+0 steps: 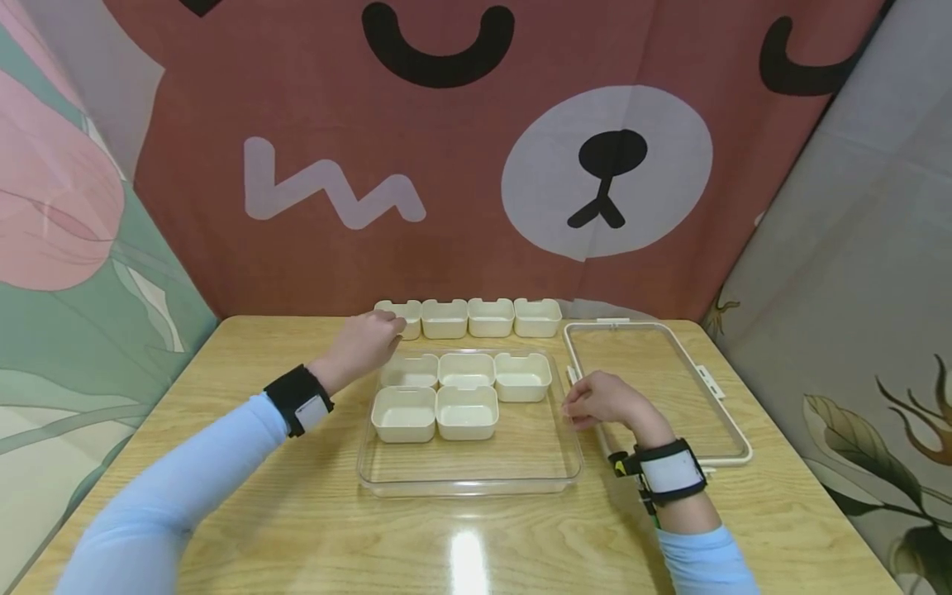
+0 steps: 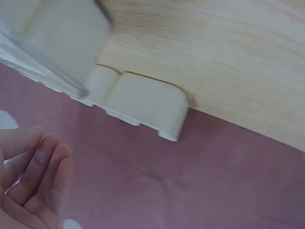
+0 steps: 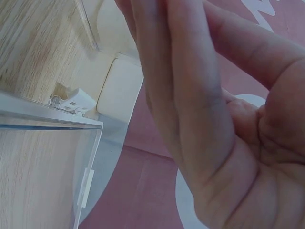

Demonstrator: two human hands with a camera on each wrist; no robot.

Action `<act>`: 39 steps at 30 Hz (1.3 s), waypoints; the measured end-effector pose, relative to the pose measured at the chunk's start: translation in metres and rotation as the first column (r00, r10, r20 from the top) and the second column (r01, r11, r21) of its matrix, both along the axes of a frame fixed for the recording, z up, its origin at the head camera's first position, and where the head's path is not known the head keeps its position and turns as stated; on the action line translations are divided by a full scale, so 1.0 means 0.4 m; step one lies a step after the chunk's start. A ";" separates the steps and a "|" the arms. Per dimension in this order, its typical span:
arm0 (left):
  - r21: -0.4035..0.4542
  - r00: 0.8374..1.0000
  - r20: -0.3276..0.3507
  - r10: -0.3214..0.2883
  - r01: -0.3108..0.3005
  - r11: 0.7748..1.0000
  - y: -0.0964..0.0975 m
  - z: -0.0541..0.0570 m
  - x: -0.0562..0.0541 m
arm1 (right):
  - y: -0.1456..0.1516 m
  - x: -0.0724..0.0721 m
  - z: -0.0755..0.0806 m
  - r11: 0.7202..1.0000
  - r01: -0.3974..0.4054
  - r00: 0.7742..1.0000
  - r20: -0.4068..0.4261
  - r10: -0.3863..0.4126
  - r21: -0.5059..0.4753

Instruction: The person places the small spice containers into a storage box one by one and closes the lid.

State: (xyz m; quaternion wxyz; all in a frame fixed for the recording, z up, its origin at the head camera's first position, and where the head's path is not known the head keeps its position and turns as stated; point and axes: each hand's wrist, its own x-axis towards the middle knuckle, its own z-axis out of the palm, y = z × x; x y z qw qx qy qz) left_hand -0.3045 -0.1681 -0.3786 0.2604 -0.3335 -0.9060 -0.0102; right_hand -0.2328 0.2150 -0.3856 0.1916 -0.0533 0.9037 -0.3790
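Note:
In the head view, a row of several cream plastic boxes (image 1: 491, 318) stands at the back of the table. My left hand (image 1: 364, 343) is by the leftmost one, overlapping it in this view. The left wrist view shows that hand (image 2: 38, 181) with fingers loosely bent and nothing between them, apart from the end box (image 2: 147, 102). Several more cream boxes (image 1: 467, 417) sit in two rows inside a clear plastic tray (image 1: 468, 487). Over the tray's right edge hovers my right hand (image 1: 606, 398), its fingers (image 3: 190, 81) long and loosely bent, holding nothing.
A clear lid with a white frame (image 1: 732, 434) and clips (image 1: 710, 382) lies right of the tray, partly under my right hand and wrist. Behind the wooden table (image 1: 297, 529) hangs a reddish-brown cloth (image 1: 335, 264) with a bear face; patterned cloths flank both sides.

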 end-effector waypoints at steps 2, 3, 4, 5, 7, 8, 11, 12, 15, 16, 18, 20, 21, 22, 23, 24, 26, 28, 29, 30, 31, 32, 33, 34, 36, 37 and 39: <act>0.001 1.000 -0.009 0.025 -0.025 1.000 -0.010 -0.004 -0.013 | -0.001 0.000 0.002 1.000 -0.002 1.000 -0.001 0.002 0.004; 0.007 0.999 -0.011 0.032 -0.032 0.999 -0.014 -0.005 -0.019 | -0.001 -0.001 0.003 1.000 0.000 1.000 0.000 0.000 0.004; 0.010 0.999 -0.012 0.042 -0.042 0.999 -0.018 -0.007 -0.025 | -0.001 -0.001 0.003 1.000 -0.002 1.000 -0.002 0.002 0.006; 0.012 0.999 -0.013 0.052 -0.051 0.999 -0.021 -0.009 -0.031 | -0.001 -0.001 0.003 1.000 0.005 1.000 0.001 -0.005 0.004; 0.019 0.997 -0.004 0.071 -0.071 0.997 -0.028 -0.014 -0.043 | 0.000 -0.001 0.003 1.000 0.003 1.000 -0.002 -0.003 0.005; 0.023 0.997 0.004 0.080 -0.080 0.997 -0.030 -0.016 -0.048 | 0.000 -0.001 0.002 1.000 0.000 1.000 -0.004 0.000 0.006; 0.026 0.994 0.025 0.108 -0.109 0.994 -0.035 -0.026 -0.065 | 0.000 0.000 0.000 1.000 0.012 1.000 0.000 -0.012 0.001; 0.027 0.993 0.029 0.114 -0.115 0.993 -0.037 -0.029 -0.071 | 0.000 0.000 0.000 1.000 0.005 1.000 -0.004 -0.005 0.002; 0.026 0.992 0.026 0.122 -0.123 0.992 -0.040 -0.038 -0.089 | -0.001 0.002 0.000 1.000 0.006 1.000 -0.005 -0.006 -0.009; 0.026 0.992 0.022 0.121 -0.121 0.992 -0.041 -0.041 -0.095 | -0.002 0.003 -0.001 1.000 0.002 1.000 -0.008 -0.002 -0.012; 0.029 0.993 0.016 0.114 -0.114 0.993 -0.043 -0.046 -0.106 | -0.002 0.004 0.000 1.000 -0.010 1.000 -0.015 0.010 -0.014; 0.025 0.994 0.015 0.111 -0.111 0.993 -0.046 -0.052 -0.119 | -0.002 0.005 0.000 1.000 -0.009 1.000 -0.018 0.009 -0.015; 0.019 0.994 0.018 0.110 -0.111 0.994 -0.047 -0.055 -0.125 | -0.002 0.005 0.001 1.000 -0.008 1.000 -0.018 0.008 -0.015; 0.011 0.994 0.023 0.111 -0.112 0.994 -0.048 -0.057 -0.130 | -0.002 0.005 0.001 1.000 -0.008 1.000 -0.019 0.008 -0.013; 0.005 0.993 0.030 0.114 -0.114 0.993 -0.048 -0.058 -0.135 | -0.002 0.005 0.002 1.000 -0.007 1.000 -0.020 0.007 -0.012; -0.002 0.992 0.041 0.117 -0.117 0.993 -0.049 -0.059 -0.139 | -0.001 0.004 0.002 1.000 -0.007 1.000 -0.020 0.006 -0.009; -0.022 0.990 0.063 0.127 -0.126 0.992 -0.050 -0.059 -0.145 | -0.001 0.003 0.002 1.000 -0.006 1.000 -0.021 0.006 -0.005; -0.036 0.986 0.091 0.138 -0.135 0.990 -0.051 -0.059 -0.150 | -0.002 0.002 0.002 1.000 0.004 1.000 -0.017 -0.005 -0.004; -0.042 0.985 0.102 0.142 -0.139 0.989 -0.052 -0.059 -0.152 | -0.002 0.002 0.001 1.000 0.003 1.000 -0.017 -0.003 -0.004; -0.053 0.983 0.111 0.146 -0.140 0.989 -0.053 -0.060 -0.155 | -0.002 0.002 0.001 1.000 0.001 1.000 -0.016 -0.001 -0.003; -0.064 0.982 0.116 0.148 -0.141 0.988 -0.054 -0.062 -0.158 | -0.002 0.002 0.000 1.000 0.001 1.000 -0.015 -0.001 -0.003; -0.073 0.982 0.120 0.149 -0.140 0.987 -0.056 -0.064 -0.160 | -0.002 0.002 0.000 1.000 0.004 1.000 -0.013 -0.005 -0.004; -0.081 0.981 0.123 0.148 -0.139 0.987 -0.057 -0.067 -0.162 | -0.003 0.003 0.000 1.000 0.008 1.000 -0.011 -0.008 -0.005; -0.090 0.982 0.122 0.145 -0.134 0.987 -0.058 -0.069 -0.164 | -0.003 0.004 -0.001 1.000 0.006 1.000 -0.012 -0.006 -0.005; -0.106 0.983 0.119 0.140 -0.128 0.986 -0.060 -0.072 -0.167 | -0.003 0.004 -0.002 1.000 0.003 1.000 -0.015 -0.003 -0.003; -0.112 0.983 0.118 0.141 -0.128 0.985 -0.060 -0.073 -0.168 | -0.003 0.005 -0.002 1.000 0.005 1.000 -0.016 -0.005 -0.002; -0.128 0.982 0.122 0.146 -0.131 0.983 -0.060 -0.075 -0.171 | -0.003 0.005 -0.002 1.000 0.005 1.000 -0.018 -0.005 -0.003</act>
